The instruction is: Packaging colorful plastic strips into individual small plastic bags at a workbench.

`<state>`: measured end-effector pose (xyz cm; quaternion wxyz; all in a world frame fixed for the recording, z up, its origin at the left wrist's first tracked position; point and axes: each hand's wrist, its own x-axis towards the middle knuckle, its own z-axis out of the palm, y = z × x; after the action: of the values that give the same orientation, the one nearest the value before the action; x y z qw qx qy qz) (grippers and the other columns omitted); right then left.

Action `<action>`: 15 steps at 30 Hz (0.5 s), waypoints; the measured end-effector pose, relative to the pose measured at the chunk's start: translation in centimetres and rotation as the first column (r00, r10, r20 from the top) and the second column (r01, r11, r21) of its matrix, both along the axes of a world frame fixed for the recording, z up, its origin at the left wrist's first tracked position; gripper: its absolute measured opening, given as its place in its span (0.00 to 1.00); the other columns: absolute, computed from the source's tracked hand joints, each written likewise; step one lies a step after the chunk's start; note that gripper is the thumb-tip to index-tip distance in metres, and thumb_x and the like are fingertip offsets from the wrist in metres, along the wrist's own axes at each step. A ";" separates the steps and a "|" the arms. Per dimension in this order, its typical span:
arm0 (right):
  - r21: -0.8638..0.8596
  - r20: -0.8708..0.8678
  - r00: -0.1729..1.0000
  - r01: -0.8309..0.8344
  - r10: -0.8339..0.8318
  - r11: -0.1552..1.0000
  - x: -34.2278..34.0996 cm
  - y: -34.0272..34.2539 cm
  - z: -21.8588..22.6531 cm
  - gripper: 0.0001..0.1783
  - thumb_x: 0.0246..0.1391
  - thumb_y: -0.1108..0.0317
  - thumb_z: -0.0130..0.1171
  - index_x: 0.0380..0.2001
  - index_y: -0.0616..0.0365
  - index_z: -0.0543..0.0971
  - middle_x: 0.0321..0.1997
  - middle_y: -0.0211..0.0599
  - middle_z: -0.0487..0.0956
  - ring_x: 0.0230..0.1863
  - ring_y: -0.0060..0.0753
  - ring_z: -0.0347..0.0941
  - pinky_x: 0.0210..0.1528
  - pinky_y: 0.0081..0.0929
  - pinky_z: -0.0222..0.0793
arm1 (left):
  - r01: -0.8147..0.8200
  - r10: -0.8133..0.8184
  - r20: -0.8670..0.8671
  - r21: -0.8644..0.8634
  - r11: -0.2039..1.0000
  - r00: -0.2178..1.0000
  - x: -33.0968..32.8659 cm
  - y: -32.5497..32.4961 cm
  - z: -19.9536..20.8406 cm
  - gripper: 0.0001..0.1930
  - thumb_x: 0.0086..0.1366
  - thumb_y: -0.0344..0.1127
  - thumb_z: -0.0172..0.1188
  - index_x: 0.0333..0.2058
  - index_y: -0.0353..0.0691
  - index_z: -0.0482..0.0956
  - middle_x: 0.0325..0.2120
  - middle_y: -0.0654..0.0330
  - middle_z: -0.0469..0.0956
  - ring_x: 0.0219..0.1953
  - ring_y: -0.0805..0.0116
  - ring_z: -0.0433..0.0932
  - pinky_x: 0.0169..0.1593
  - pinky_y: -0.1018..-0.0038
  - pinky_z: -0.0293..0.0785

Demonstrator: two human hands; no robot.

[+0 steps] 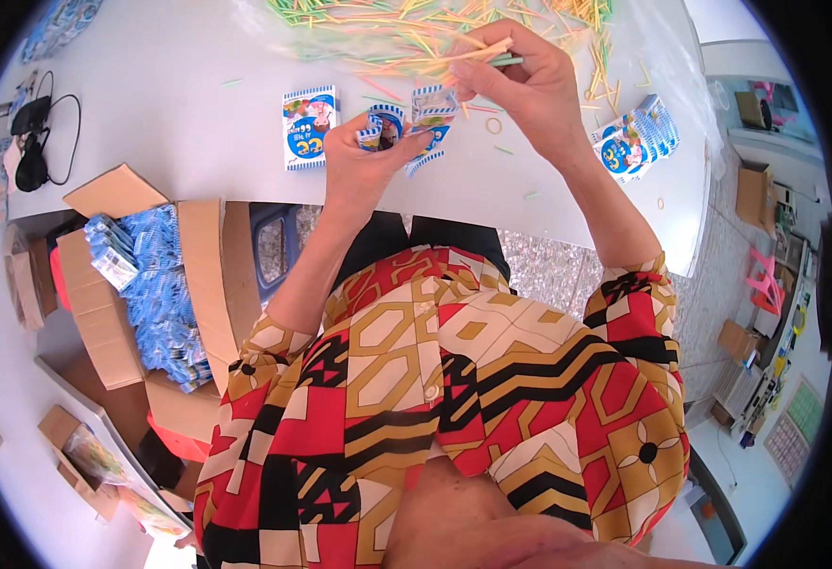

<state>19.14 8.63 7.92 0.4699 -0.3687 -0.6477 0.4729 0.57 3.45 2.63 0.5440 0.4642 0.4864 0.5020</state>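
My left hand (364, 166) is closed around small blue-and-white printed packets (432, 112), held above the near part of the table. One packet stands out from the fingers toward my right hand. Pinched in my right hand (528, 81) are several thin sticks (482, 55), yellow, orange and green, just above and right of that packet. Whether the packet's top is open I cannot tell. A blue-and-white printed stack or small box (310, 128) lies left of my left hand. Beyond both hands spreads a heap of loose coloured sticks (387, 24) on clear plastic.
More blue packets (636, 142) lie fanned at the right, near loose rubber bands (493, 125). A cardboard box (202, 275) full of filled-looking packets (164, 294) stands at the left below the table (198, 123). Black corded items (35, 142) lie at the far left.
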 end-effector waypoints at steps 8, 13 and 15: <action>0.053 0.157 0.987 -0.055 0.046 0.997 0.4 -0.3 -0.2 0.07 0.51 0.73 0.61 0.35 0.59 0.76 0.34 0.26 0.77 0.32 0.15 0.73 0.30 0.12 0.71 | -0.025 0.026 0.024 -0.033 0.999 0.999 -0.1 0.0 -0.1 0.08 0.49 0.29 0.69 0.24 0.34 0.79 0.19 0.69 0.72 0.22 0.84 0.66 0.25 0.87 0.62; 0.033 0.134 0.982 -0.142 0.136 0.989 0.6 -0.2 0.1 0.07 0.52 0.72 0.60 0.34 0.58 0.76 0.33 0.25 0.76 0.32 0.13 0.72 0.29 0.11 0.68 | 0.014 -0.014 -0.013 0.004 1.000 1.000 -0.2 0.1 0.0 0.08 0.49 0.30 0.69 0.25 0.35 0.79 0.19 0.69 0.72 0.22 0.85 0.66 0.24 0.86 0.61; -0.024 0.157 0.973 -0.169 0.170 0.985 0.6 -0.2 0.3 0.06 0.52 0.72 0.60 0.35 0.58 0.76 0.33 0.25 0.76 0.30 0.11 0.72 0.27 0.11 0.65 | 0.030 -0.029 -0.072 0.016 0.999 0.997 -0.2 0.0 0.3 0.08 0.49 0.30 0.69 0.25 0.34 0.80 0.18 0.69 0.72 0.22 0.85 0.66 0.23 0.86 0.60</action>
<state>19.79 8.44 8.21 0.3730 -0.3510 -0.7095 0.4841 0.37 3.43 2.97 0.5296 0.4937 0.4944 0.4810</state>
